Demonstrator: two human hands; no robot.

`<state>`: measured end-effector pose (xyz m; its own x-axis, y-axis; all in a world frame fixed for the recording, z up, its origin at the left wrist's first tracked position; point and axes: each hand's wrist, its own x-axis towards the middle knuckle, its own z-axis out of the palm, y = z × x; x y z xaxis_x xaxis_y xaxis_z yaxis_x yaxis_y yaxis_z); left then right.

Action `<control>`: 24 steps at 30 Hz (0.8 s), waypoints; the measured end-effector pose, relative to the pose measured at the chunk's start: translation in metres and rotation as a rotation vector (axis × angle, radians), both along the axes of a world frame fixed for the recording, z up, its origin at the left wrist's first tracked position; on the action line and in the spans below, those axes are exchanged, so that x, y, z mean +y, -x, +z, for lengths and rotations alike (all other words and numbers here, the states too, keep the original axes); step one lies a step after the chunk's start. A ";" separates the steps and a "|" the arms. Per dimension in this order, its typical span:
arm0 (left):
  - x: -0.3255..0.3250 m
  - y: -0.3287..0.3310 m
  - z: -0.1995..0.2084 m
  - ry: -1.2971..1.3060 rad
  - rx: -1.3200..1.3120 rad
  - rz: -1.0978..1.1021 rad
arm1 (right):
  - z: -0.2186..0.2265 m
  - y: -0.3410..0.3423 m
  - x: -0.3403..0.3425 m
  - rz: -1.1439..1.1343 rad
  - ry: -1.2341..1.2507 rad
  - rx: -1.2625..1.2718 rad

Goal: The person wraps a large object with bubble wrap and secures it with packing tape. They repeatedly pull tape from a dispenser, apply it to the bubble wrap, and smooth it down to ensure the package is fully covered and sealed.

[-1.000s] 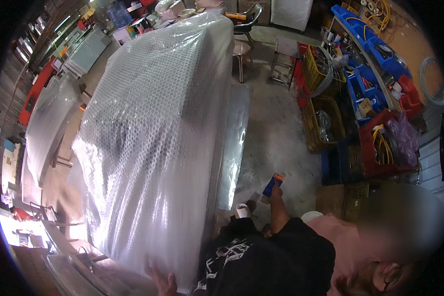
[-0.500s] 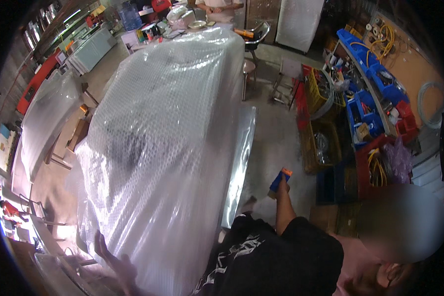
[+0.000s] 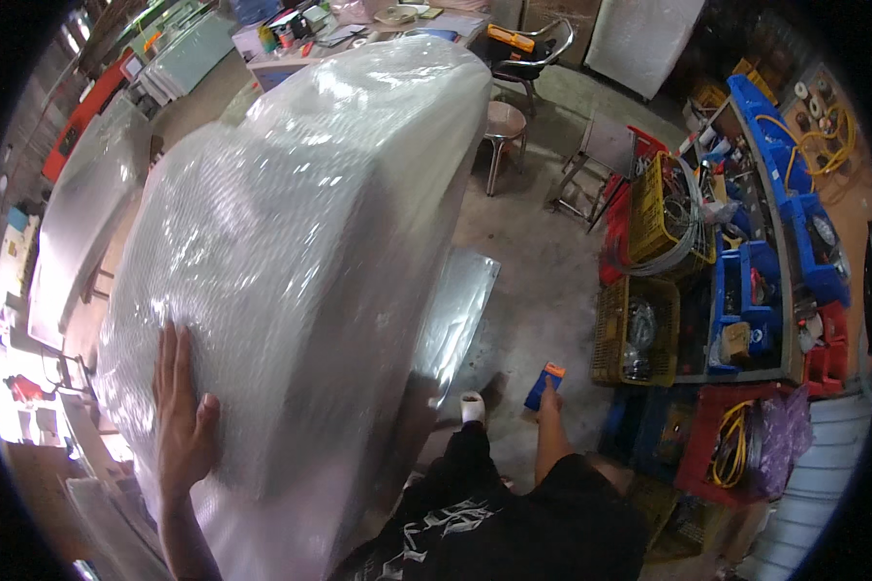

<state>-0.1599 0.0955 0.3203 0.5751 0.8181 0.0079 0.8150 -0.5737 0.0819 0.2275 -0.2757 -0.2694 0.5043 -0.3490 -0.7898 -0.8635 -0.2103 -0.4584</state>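
A large, bulky object is draped in clear bubble wrap [image 3: 291, 290] and fills the left and middle of the view; what lies under it cannot be made out. Flat against the near left side of the wrap lies my left hand [image 3: 182, 412], fingers stretched out, nothing gripped. My right hand [image 3: 550, 399], low over the floor to the right of the wrapped object, is closed round a small blue and orange box-shaped thing [image 3: 539, 391]. Beside the wrap, a shiny silver sheet [image 3: 453, 320] sticks out on the right.
A round stool [image 3: 505, 121] and a metal-armed chair [image 3: 538, 58] stand at the back. Along the right run yellow crates [image 3: 606, 334] and a bench with blue bins [image 3: 749, 290]. A second wrapped piece [image 3: 87, 232] is at far left. A cluttered desk [image 3: 291, 63] stands behind.
My left hand has moved up and come to lie flat on the bubble wrap. The view has shifted, and the nearby person at lower right is out of it. My right hand still holds the box-shaped thing.
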 end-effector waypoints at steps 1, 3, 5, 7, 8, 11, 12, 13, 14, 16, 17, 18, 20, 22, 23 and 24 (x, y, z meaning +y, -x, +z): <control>0.004 -0.010 0.000 0.013 0.092 0.023 | -0.009 -0.016 -0.009 0.080 0.059 -0.012; 0.008 -0.020 -0.001 0.049 0.087 0.075 | -0.024 -0.049 -0.025 0.238 0.149 -0.013; 0.007 -0.018 -0.004 0.043 0.030 0.069 | -0.029 -0.074 -0.050 0.434 0.131 -0.038; 0.006 -0.013 -0.008 0.034 0.017 0.062 | -0.026 -0.098 -0.063 0.382 0.200 -0.068; 0.005 -0.010 -0.008 0.010 0.044 0.030 | -0.020 -0.116 -0.070 0.348 0.277 -0.067; 0.010 -0.014 0.000 0.038 0.075 -0.031 | -0.004 -0.169 -0.069 0.074 0.000 -0.141; 0.012 -0.020 0.005 0.105 -0.013 0.005 | 0.001 -0.187 -0.064 0.094 -0.172 -0.310; 0.012 -0.027 0.011 0.189 -0.065 0.068 | 0.005 -0.218 -0.052 0.116 -0.187 -0.278; 0.015 -0.038 0.017 0.227 -0.057 0.142 | 0.008 -0.246 -0.038 0.125 -0.192 -0.273; 0.017 -0.065 0.022 0.311 -0.006 0.394 | 0.010 -0.317 0.007 0.168 -0.184 -0.275; 0.019 -0.081 0.018 0.340 -0.007 0.542 | 0.012 -0.355 0.036 0.199 -0.188 -0.291; 0.020 -0.100 0.006 0.307 -0.044 0.607 | 0.013 -0.394 0.070 0.245 -0.190 -0.309; 0.020 -0.138 -0.019 0.253 -0.081 0.745 | 0.026 -0.470 0.145 0.378 -0.194 -0.344; 0.030 -0.168 -0.031 0.192 -0.062 0.854 | 0.055 -0.541 0.223 0.721 -0.198 -0.296; 0.036 -0.181 -0.036 0.115 -0.118 0.855 | 0.073 -0.575 0.268 0.917 -0.127 -0.327; 0.038 -0.191 -0.042 0.122 -0.039 0.952 | 0.091 -0.593 0.311 0.850 -0.392 -0.405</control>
<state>0.0311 0.1338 0.2787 -0.3296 0.9385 -0.1029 0.9302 0.3415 0.1346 0.8208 0.0348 -0.1789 0.7191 0.4960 -0.4867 -0.2630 -0.4540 -0.8513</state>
